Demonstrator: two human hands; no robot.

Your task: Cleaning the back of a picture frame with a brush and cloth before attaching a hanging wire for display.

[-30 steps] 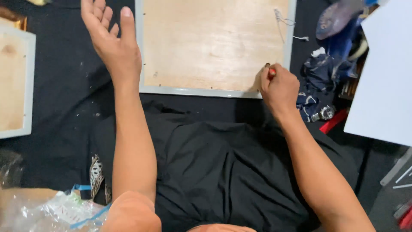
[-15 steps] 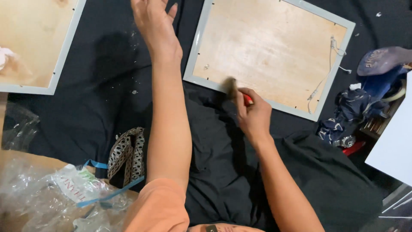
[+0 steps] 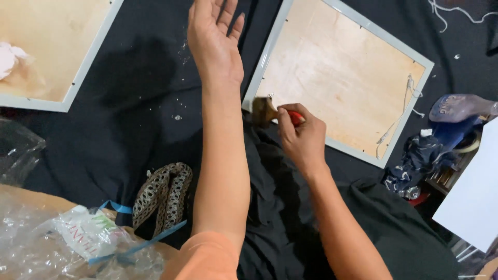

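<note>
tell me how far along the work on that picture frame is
Looks done: the plywood backing already sits inside the white frame, and a hanging cord runs along one edge. In hand: the right hand holds a red-handled tool at the frame's near corner; the left hand is open beside it. Whether other edges are fastened can't be told.

A framing workshop floor: backed picture frames on black cloth.

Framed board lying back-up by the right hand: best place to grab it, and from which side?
Grip the framed board by its pale rim on the upper long edge, coming from the far side. It lies flat and tilted on the black cloth, so only the edges offer a hold. The near corner is taken by the right hand with its red-handled tool; a cord hangs along the right edge.
</note>
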